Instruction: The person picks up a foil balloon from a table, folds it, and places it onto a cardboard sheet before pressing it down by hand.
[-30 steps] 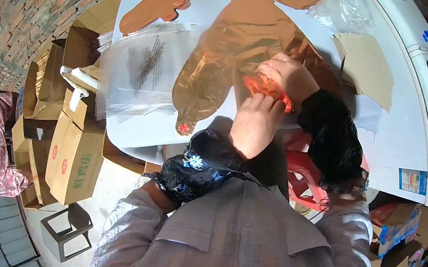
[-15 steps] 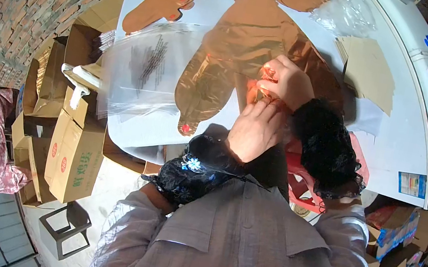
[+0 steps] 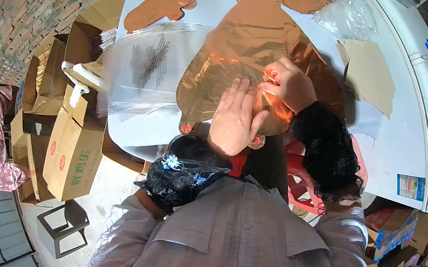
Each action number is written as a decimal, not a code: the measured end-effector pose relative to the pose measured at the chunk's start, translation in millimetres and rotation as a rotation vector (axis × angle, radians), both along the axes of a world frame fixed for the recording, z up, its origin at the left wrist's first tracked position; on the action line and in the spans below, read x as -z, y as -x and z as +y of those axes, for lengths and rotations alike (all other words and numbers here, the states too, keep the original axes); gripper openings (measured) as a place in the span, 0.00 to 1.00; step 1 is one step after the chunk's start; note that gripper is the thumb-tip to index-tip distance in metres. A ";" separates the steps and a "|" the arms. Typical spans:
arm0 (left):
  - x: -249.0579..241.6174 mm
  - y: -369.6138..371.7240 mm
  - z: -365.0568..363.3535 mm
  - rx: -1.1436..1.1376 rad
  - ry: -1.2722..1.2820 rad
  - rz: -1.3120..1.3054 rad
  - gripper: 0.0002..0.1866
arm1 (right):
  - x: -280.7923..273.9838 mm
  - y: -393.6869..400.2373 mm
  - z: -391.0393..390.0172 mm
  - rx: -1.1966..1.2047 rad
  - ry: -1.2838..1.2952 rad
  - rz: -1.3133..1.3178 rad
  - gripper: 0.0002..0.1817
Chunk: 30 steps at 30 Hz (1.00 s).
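Observation:
A flat, copper-coloured foil balloon (image 3: 242,35) lies on the white table in front of me, its lower end near my body. My left hand (image 3: 234,117) rests flat on its lower part, fingers stretched out and thumb apart. Just to the right, my right hand (image 3: 291,87) is closed, with the foil bunched at its fingers. Creased, shining foil shows between the two hands. Small red spots mark the balloon's lower tips. What lies inside my right fist is hidden.
Clear plastic bags (image 3: 151,65) lie left of the foil, and more copper foil pieces (image 3: 161,12) sit at the back left. Beige card sheets (image 3: 370,75) and crumpled clear plastic (image 3: 346,14) are on the right. Cardboard boxes (image 3: 72,157) and a stool (image 3: 63,227) stand left on the floor.
My left hand has moved left and a little down, away from my right hand, and now lies flat. The foil's lower part is spread out; my right hand stays closed in nearly the same place.

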<state>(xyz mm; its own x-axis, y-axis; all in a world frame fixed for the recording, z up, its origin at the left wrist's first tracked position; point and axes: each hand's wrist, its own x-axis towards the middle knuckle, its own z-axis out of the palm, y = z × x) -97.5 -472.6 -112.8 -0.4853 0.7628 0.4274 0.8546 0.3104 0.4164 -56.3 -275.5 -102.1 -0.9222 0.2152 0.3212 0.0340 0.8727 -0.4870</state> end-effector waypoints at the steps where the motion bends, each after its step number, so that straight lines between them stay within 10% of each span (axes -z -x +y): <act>1: 3.5 1.4 0.1 -0.003 0.013 0.009 0.29 | 0.6 -0.2 -0.2 0.000 -0.005 -0.002 0.18; 19: -15.9 24.7 -36.5 -0.338 -0.019 0.009 0.20 | 3.3 -3.2 0.0 -0.039 -0.045 0.025 0.17; 30: -13.0 68.8 -71.2 -0.503 0.224 0.133 0.33 | -0.3 -3.1 -2.6 -0.024 0.014 0.022 0.17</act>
<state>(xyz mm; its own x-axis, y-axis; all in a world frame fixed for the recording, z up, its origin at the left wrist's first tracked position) -166.3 -543.8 -99.8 -0.7653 0.5309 0.3639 0.6194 0.7612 0.1922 -53.2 -278.1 -101.8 -0.9200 0.1972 0.3388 0.0019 0.8665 -0.4992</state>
